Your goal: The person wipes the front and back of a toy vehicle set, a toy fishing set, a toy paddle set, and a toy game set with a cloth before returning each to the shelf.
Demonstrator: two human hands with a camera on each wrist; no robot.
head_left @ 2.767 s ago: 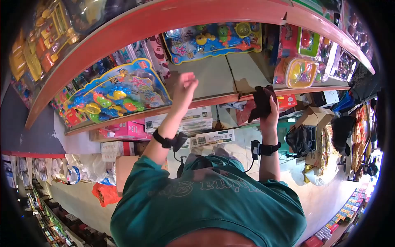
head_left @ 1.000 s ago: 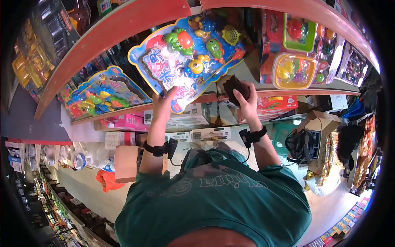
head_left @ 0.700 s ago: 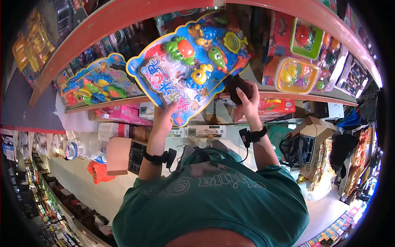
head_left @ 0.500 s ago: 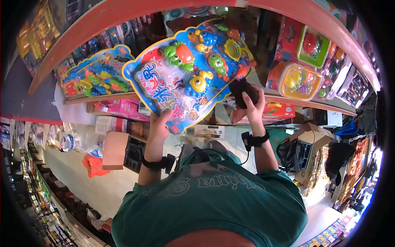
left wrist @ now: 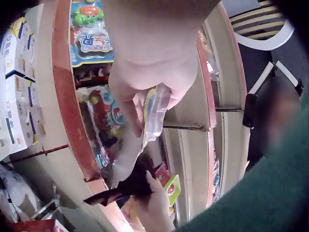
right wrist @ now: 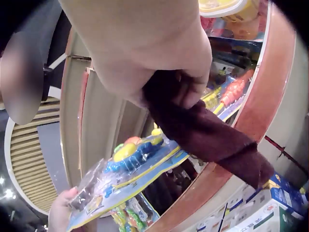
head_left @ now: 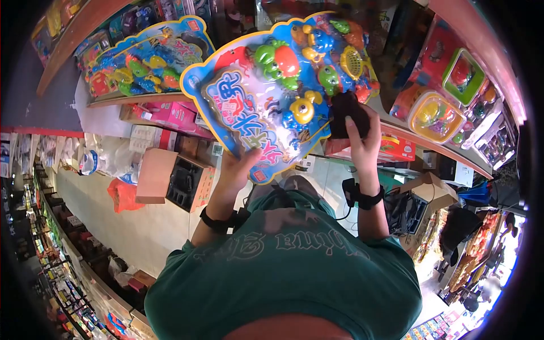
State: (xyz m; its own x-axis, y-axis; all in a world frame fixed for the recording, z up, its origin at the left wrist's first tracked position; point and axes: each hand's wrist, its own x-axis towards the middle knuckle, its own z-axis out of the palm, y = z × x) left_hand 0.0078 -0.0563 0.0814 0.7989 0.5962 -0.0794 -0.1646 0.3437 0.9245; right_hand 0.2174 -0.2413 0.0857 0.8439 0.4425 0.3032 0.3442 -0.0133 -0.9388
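My left hand (head_left: 238,169) grips the lower left corner of a blue carded toy pack (head_left: 262,102), thumb across its front. Plastic sea animals and a yellow basket sit under its clear cover. Seen from the left wrist, the pack (left wrist: 153,113) is edge-on between thumb and fingers. A dark brown cloth (head_left: 347,115) is bunched in my right hand (head_left: 365,139), over the pack's right edge in the head view. In the right wrist view the cloth (right wrist: 207,130) hangs in a folded strip from the curled fingers, close by the pack (right wrist: 130,169).
A similar fishing toy pack (head_left: 139,65) leans on the shelf at left. Toy fruit sets in yellow (head_left: 435,116) and green (head_left: 463,76) trays stand at right. The red shelf edge (head_left: 453,148) runs below. An open cardboard box (head_left: 156,175) is on the floor.
Since the earliest frame, my left hand has taken hold of the toy pack and drawn it off the shelf towards me. The cloth in my right hand has come to the pack's right edge.
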